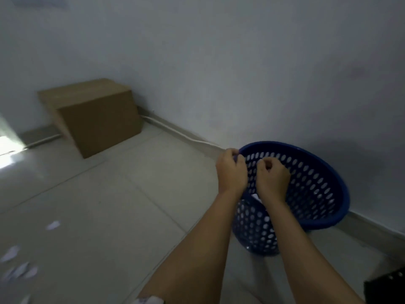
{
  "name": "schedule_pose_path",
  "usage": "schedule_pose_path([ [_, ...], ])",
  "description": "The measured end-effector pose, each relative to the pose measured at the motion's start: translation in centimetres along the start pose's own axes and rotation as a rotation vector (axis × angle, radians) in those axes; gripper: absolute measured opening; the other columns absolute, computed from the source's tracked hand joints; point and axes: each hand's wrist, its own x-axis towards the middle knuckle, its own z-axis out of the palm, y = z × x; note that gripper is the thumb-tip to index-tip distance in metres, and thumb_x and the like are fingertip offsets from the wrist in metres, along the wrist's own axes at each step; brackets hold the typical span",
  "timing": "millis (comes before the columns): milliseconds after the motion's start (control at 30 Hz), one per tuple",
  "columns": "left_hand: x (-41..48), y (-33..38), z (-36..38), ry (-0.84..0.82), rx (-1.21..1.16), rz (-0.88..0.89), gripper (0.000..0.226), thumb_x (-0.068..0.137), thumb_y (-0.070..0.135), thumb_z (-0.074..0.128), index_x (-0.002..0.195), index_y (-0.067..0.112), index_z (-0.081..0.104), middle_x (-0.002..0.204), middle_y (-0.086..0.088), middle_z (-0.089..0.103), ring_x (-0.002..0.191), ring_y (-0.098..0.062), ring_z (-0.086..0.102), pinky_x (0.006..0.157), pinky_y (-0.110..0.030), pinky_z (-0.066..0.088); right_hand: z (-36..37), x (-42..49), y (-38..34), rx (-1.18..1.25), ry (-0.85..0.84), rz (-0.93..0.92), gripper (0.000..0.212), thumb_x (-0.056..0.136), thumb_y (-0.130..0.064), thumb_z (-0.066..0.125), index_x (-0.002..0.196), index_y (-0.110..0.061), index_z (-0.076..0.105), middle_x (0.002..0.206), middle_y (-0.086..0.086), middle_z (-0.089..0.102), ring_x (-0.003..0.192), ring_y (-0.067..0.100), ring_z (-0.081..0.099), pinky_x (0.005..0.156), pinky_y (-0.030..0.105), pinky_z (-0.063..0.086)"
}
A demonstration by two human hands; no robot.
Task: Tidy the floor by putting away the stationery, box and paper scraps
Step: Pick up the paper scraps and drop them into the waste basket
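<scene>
Dim, softly blurred room; glare at left edge, wide-angle bending.

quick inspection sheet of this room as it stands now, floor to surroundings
surface: tiled floor, dimly lit
job's things: cardboard box on the floor against the wall; paper scraps loose on the floor at lower left; stationery: nothing seen
clutter: black object at lower right corner, cut off
hands: left hand grips the rim of the tilted blue basket; right hand curled over its opening, contents unclear
cables: white cable along the baseboard
surroundings: plain wall
</scene>
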Motion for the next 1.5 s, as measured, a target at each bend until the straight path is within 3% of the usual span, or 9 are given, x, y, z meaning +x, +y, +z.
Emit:
schedule_pose_path([
  [300, -10.7, -7.5, -23.5, 0.46, 0.247, -0.131, 0.028, 0.092, 0.01, 0.044, 0.115, 0.001, 0.056, 0.121, -0.012, 0.057, 0.116, -0.023, 0.05, 0.1, -0.028, 0.038, 9.3, -20.6, -9.9, 0.108, -0.36, -0.136, 0.027, 0.091, -0.012, 0.051, 0.109, 0.002, 0.065, 0.109, 0.019, 0.068, 0.1, 0.03, 0.062, 0.081, 0.025, 0.042],
  [400, -17.1, -13.0, -31.7, 0.66, 0.34, -0.352, 0.031, 0.09, 0.009, 0.045, 0.119, 0.0, 0.054, 0.126, -0.015, 0.054, 0.121, -0.027, 0.046, 0.101, -0.029, 0.033, 13.4, -30.6, -10.8, 0.115, -0.582, -0.137, 0.025, 0.09, -0.01, 0.053, 0.106, 0.003, 0.066, 0.106, 0.021, 0.068, 0.095, 0.03, 0.063, 0.078, 0.024, 0.042],
  [567, -31.5, -21.4, -40.9, 0.961, 0.444, -0.88, 0.036, 0.088, 0.008, 0.046, 0.122, -0.001, 0.052, 0.131, -0.019, 0.051, 0.124, -0.03, 0.044, 0.102, -0.035, 0.03, 17.2, -48.1, -8.8, -0.027, -1.066, -0.179, 0.031, 0.088, -0.009, 0.053, 0.115, 0.003, 0.062, 0.116, 0.021, 0.066, 0.107, 0.031, 0.061, 0.091, 0.033, 0.046],
  [733, -43.8, -25.4, -44.9, 1.011, 0.518, -1.267, 0.027, 0.087, 0.009, 0.045, 0.111, 0.001, 0.056, 0.123, -0.02, 0.054, 0.117, -0.036, 0.048, 0.093, -0.042, 0.04, 16.7, -62.0, -5.2, -0.217, -1.541, -0.285, 0.037, 0.086, -0.006, 0.051, 0.123, 0.0, 0.055, 0.122, 0.02, 0.061, 0.115, 0.029, 0.055, 0.093, 0.03, 0.041],
  [833, -48.1, -26.8, -47.4, 1.08, 0.596, -1.308, 0.025, 0.084, 0.013, 0.057, 0.104, -0.002, 0.057, 0.116, -0.025, 0.055, 0.109, -0.04, 0.049, 0.086, -0.046, 0.041, 17.0, -67.4, -4.6, -0.28, -1.663, -0.363, 0.037, 0.087, -0.01, 0.054, 0.123, -0.001, 0.054, 0.121, 0.02, 0.059, 0.115, 0.028, 0.053, 0.092, 0.028, 0.037],
  [967, -51.4, -28.1, -49.9, 1.25, 0.43, -1.412, 0.045, 0.079, 0.023, 0.068, 0.107, -0.007, 0.051, 0.12, -0.032, 0.046, 0.112, -0.045, 0.044, 0.089, -0.05, 0.038, 17.5, -71.8, -4.7, -0.35, -1.648, -0.451, 0.045, 0.085, -0.024, 0.063, 0.125, -0.006, 0.053, 0.126, 0.018, 0.048, 0.116, 0.03, 0.049, 0.093, 0.027, 0.036],
  [1100, -53.5, -29.9, -52.3, 1.424, 0.246, -1.309, 0.024, 0.087, 0.001, 0.052, 0.103, -0.016, 0.056, 0.115, -0.038, 0.053, 0.107, -0.048, 0.05, 0.089, -0.046, 0.038, 17.0, -75.1, -5.1, -0.396, -1.72, -0.608, 0.064, 0.07, -0.04, 0.075, 0.124, -0.015, 0.051, 0.123, 0.01, 0.04, 0.115, 0.028, 0.043, 0.096, 0.029, 0.038],
  [1267, -55.2, -30.2, -55.9, 1.493, 0.141, -1.312, 0.034, 0.093, 0.004, 0.041, 0.1, -0.023, 0.06, 0.106, -0.042, 0.06, 0.098, -0.051, 0.056, 0.084, -0.046, 0.042, 15.0, -78.8, -5.5, -0.411, -1.85, -0.858, 0.08, 0.064, -0.049, 0.077, 0.128, -0.017, 0.043, 0.124, 0.007, 0.035, 0.112, 0.024, 0.039, 0.094, 0.031, 0.041],
  [1500, -54.9, -30.5, -61.3, 1.675, 0.117, -1.146, 0.031, 0.092, 0.007, 0.039, 0.103, -0.012, 0.06, 0.108, -0.033, 0.06, 0.102, -0.041, 0.057, 0.089, -0.045, 0.045, 14.1, -82.1, -6.4, -0.407, -1.915, -1.22, 0.024, 0.088, -0.014, 0.051, 0.109, -0.005, 0.057, 0.117, 0.016, 0.049, 0.105, 0.028, 0.05, 0.078, 0.031, 0.037],
])
